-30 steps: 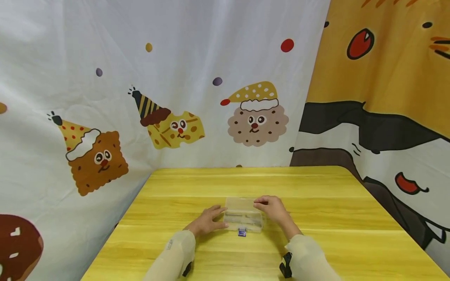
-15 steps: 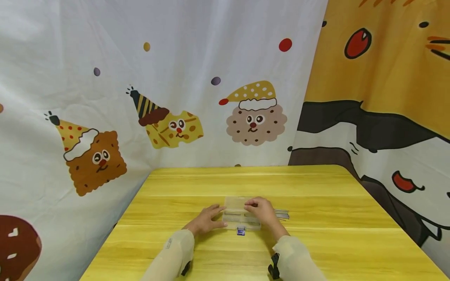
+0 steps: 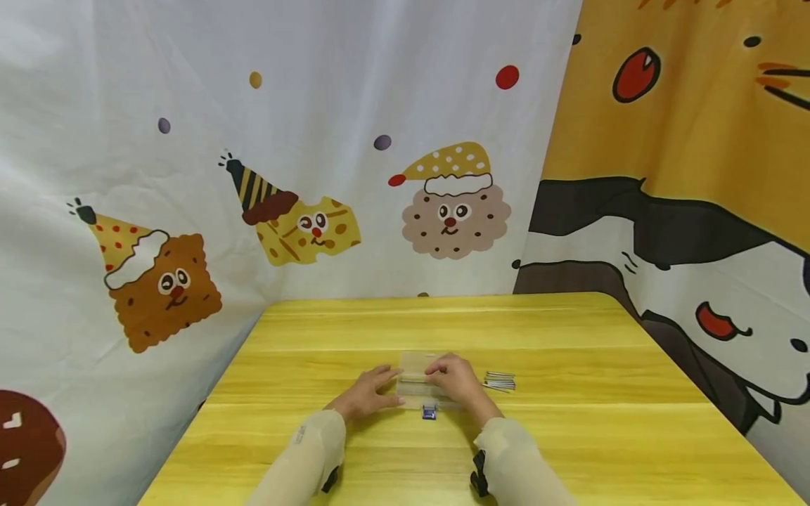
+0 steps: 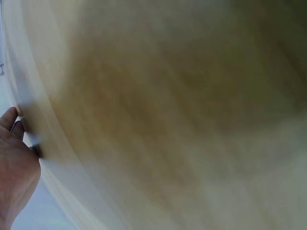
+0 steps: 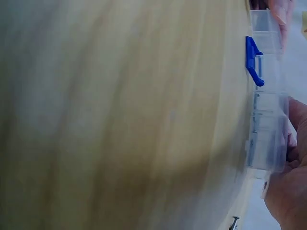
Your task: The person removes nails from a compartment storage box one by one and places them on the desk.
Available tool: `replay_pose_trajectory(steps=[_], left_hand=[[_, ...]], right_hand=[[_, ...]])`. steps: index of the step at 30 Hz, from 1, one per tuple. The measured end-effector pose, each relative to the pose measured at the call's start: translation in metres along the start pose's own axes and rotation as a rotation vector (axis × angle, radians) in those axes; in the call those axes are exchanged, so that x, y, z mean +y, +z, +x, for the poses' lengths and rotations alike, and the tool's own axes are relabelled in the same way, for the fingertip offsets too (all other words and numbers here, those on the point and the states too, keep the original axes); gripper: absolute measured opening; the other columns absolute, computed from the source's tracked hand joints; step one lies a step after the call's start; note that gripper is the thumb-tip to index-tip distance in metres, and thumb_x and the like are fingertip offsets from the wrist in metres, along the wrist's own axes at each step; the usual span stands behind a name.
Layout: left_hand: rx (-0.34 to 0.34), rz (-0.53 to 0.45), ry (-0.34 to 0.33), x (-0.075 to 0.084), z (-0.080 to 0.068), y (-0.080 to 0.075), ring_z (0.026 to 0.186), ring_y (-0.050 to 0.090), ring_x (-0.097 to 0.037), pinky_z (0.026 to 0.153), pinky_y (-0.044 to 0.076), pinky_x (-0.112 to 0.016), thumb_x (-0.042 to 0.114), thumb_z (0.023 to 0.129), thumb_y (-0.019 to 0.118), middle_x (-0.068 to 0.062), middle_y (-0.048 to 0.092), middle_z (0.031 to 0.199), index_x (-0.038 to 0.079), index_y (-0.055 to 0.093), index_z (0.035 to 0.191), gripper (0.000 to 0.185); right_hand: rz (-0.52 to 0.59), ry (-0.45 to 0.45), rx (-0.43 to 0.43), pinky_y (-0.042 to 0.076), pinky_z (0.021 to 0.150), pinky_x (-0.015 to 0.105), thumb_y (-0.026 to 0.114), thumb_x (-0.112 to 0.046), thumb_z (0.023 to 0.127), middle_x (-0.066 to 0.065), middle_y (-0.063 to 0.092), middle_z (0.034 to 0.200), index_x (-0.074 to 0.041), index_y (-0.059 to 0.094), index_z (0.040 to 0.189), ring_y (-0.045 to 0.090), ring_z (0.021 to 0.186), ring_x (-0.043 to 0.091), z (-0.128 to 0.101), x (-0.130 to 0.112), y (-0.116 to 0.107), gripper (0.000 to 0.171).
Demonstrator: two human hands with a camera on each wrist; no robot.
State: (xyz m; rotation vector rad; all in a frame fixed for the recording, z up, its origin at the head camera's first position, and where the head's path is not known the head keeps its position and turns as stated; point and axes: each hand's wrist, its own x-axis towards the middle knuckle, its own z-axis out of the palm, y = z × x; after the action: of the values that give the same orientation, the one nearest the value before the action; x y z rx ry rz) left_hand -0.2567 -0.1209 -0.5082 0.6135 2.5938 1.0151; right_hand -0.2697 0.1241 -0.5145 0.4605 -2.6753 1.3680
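Observation:
A small clear plastic box (image 3: 414, 383) with a blue latch (image 3: 429, 413) on its near side lies on the yellow wooden table (image 3: 569, 436). My left hand (image 3: 387, 385) rests flat against the box's left end, fingers fairly straight. Curled fingers of my right hand (image 3: 439, 371) lie over the box's top and right part and grip it. In the right wrist view the clear plastic box (image 5: 265, 96) shows its compartments and blue latch (image 5: 253, 60), with my right hand (image 5: 287, 158) at its edge. The left wrist view is blurred and shows only my left hand (image 4: 14, 172).
Several thin metal pins (image 3: 500, 381) lie on the table just right of my right hand. One pin tip (image 5: 234, 221) shows in the right wrist view. Cartoon-printed cloth (image 3: 190, 211) hangs behind and to both sides of the table.
My right hand has slid left over the box, uncovering the metal pins to its right. The left hand has stayed at the box's left end.

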Motion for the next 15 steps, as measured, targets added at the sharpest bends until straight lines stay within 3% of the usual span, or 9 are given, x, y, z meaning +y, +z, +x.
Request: replay_pose_trajectory(steps=[15], left_hand=[[-0.002,-0.019,-0.005,-0.0029,0.0006,-0.0002,0.143,0.009,-0.056,0.107,0.015,-0.074,0.046,0.094,0.067,-0.021,0.022,0.16,0.016,0.039,0.154,0.073]], right_hand=[[-0.03,0.025,-0.018,0.051,0.083,0.046,0.077,-0.007,0.086,0.004,0.064,0.1,-0.008,0.078,0.09,0.059,0.094,0.023,0.002,-0.0014,0.0044,0.003]])
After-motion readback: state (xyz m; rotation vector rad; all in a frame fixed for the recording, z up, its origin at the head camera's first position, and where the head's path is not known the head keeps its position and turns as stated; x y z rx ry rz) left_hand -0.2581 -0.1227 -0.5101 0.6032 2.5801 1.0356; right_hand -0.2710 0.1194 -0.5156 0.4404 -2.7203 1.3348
